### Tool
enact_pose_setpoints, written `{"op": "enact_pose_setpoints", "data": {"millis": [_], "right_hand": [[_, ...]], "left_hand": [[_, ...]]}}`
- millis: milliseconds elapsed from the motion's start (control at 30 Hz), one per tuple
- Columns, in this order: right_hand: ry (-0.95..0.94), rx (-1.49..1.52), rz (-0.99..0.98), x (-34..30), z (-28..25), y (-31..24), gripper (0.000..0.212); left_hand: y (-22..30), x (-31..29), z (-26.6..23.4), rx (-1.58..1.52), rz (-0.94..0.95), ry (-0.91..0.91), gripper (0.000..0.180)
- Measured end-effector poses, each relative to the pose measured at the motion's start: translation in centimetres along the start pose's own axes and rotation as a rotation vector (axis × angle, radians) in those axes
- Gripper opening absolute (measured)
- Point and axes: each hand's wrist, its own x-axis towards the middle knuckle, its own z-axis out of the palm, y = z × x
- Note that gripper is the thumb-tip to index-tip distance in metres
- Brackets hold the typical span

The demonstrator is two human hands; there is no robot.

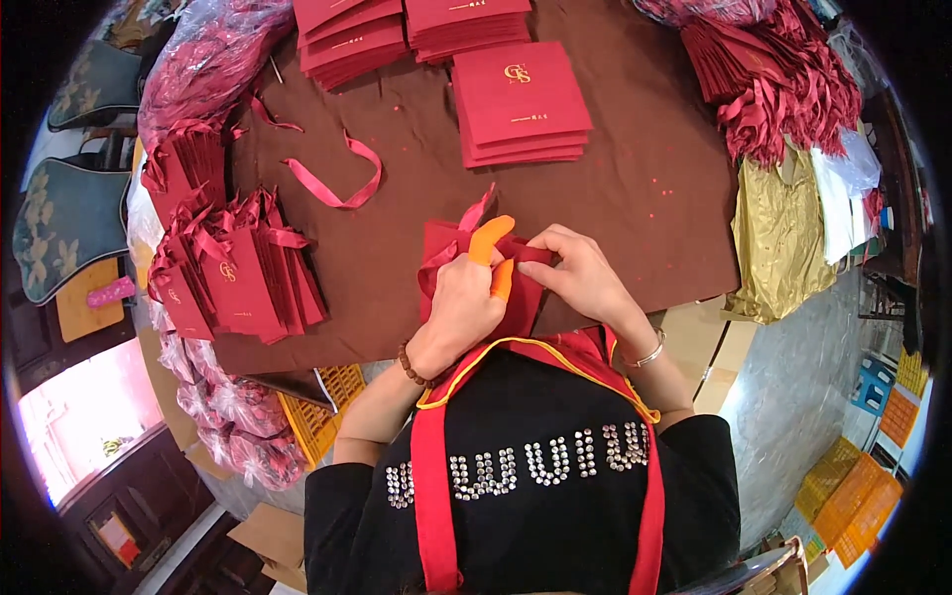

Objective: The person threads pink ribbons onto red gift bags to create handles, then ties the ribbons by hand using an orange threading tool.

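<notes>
Close to my body, at the near edge of the brown-covered table [397, 307], I have a small dark red paper bag [521, 315] with a ribbon. Orange finger covers [489, 241] sit on the thumb and a finger of my left hand [461, 302], which is closed on the bag's left side. A red satin ribbon [478, 212] sticks up beyond that hand. With thumb and fingers together, my right hand [587, 278] pinches the bag's upper right edge. What lies between the fingertips is partly hidden.
Flat red bags lie in stacks [524, 99] at the far side. Ribboned bags stand bunched [243, 278] at the left; more are piled [773, 89] at the far right above gold cloth [783, 233]. A loose ribbon [337, 198] lies left of centre.
</notes>
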Motion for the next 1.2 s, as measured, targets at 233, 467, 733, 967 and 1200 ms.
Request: {"op": "enact_pose_setpoints", "data": {"millis": [233,467,733,967,1200], "right_hand": [[0.019,-0.011,-0.048,-0.2,0.2,0.3,0.018],[-0.005,-0.054,-0.085,-0.7,0.2,-0.6,0.018],[-0.014,0.005,-0.062,-0.8,0.1,-0.5,0.018],[0.021,-0.065,-0.158,-0.5,0.6,-0.8,0.016],[0.088,-0.237,-0.122,-1.5,1.1,-2.6,0.024]], "left_hand": [[1.1,-0.1,0.5,0.212,0.195,0.101,0.031],[-0.1,-0.1,1.6,0.262,0.332,0.082,0.025],[0.7,1.3,-2.9,0.531,0.236,-0.005,0.029],[-0.7,2.5,-3.9,0.361,0.28,-0.119,0.022],[-0.7,3.5,-6.1,0.224,0.113,-0.424,0.022]]}}
